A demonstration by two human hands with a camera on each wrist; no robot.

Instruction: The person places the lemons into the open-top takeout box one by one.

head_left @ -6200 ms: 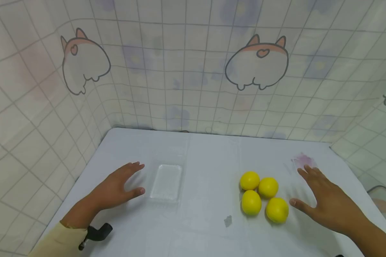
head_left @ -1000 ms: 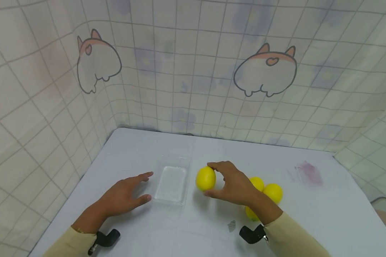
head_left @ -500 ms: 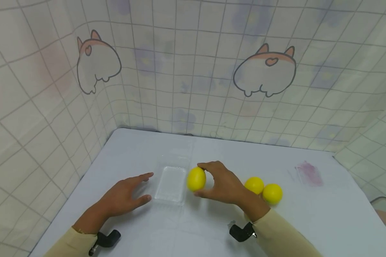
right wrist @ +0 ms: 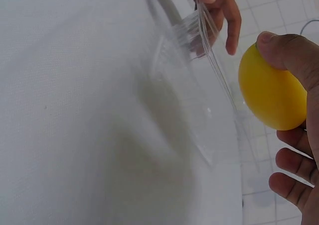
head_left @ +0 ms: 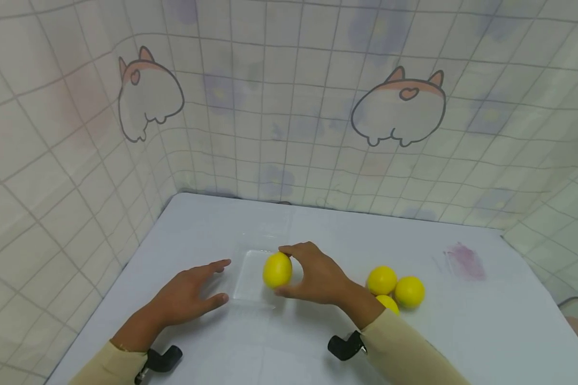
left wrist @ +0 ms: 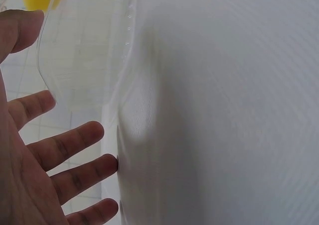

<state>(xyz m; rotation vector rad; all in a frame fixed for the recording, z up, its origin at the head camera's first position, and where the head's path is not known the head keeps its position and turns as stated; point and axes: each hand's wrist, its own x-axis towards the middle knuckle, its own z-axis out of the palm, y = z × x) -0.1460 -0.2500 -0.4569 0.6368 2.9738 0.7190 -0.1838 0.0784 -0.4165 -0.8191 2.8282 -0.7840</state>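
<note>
1. Your yellow fruit (head_left: 277, 270) is just below and left of the centre of the head frame, held up over the right half of a clear plastic box (head_left: 251, 275); in the right wrist frame it is at the right, above the box's rim.
2. Your right hand (head_left: 318, 275) grasps that fruit from its right side, thumb and fingers pinching it.
3. Your left hand (head_left: 188, 291) is released, fingers extended and thumb apart, just beside the box's left edge in the lower left of the head frame; you cannot tell whether it touches the plastic.
4. Three more fruits (head_left: 409, 292) sit close together right of centre, the nearest partly hidden by your right forearm.
5. Under it all is a white table (head_left: 462, 337), with a pinkish stain (head_left: 464, 261) toward the right of the frame.
6. Your sleeves (head_left: 409, 353) are pale yellow, with a black device (head_left: 345, 346) at each wrist.
7. A checked sheet (head_left: 308, 107) printed with cartoon animals fills the upper frame.
</note>
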